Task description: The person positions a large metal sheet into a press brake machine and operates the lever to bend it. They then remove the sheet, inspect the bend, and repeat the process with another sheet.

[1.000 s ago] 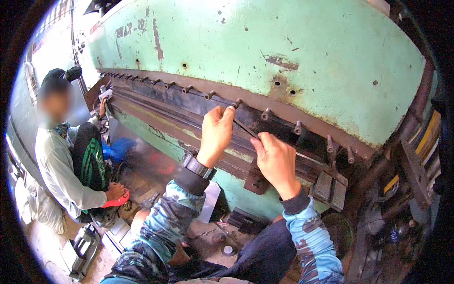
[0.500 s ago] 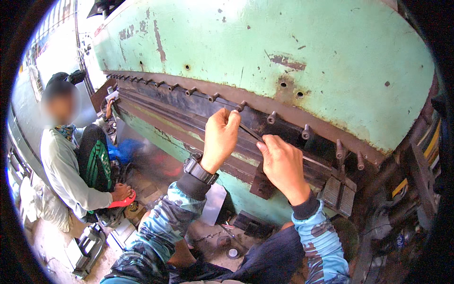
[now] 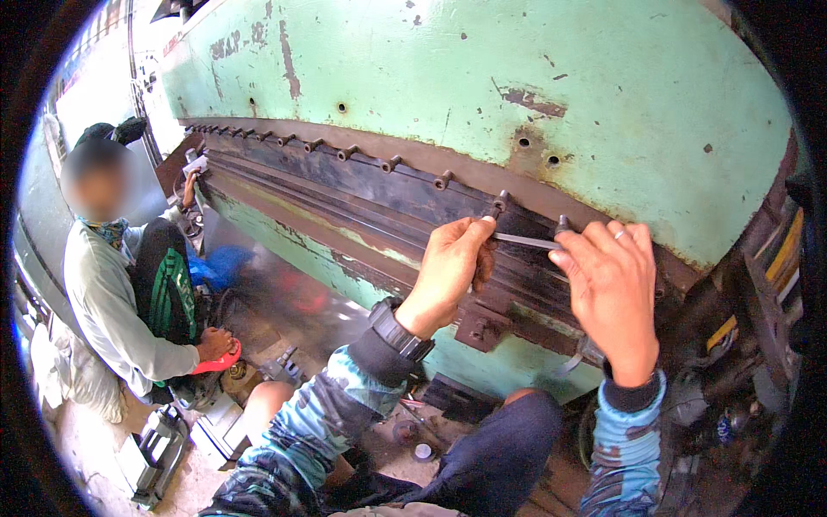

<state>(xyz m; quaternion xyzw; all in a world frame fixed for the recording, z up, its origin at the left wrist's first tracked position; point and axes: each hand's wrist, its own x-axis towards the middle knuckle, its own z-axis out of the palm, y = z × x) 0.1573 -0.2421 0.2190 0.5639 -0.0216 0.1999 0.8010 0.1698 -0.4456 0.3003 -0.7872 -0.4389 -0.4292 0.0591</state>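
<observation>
Left hand [image 3: 450, 267] and right hand [image 3: 613, 289] have shifted rightward, both clamped on a metal bar [image 3: 527, 241], best kept square to the bolt [image 3: 500, 199] just above the left hand.

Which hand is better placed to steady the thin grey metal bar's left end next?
Probably the left hand: its fingers are there, just below a dark cylindrical metal bolt; the right hand holds the bar farther right.

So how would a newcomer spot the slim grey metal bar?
Find the huge chipped green machine panel, then the brown bolts lining its lower edge. Just below, only the slim grey metal bar stretches from left hand to right hand.
</observation>
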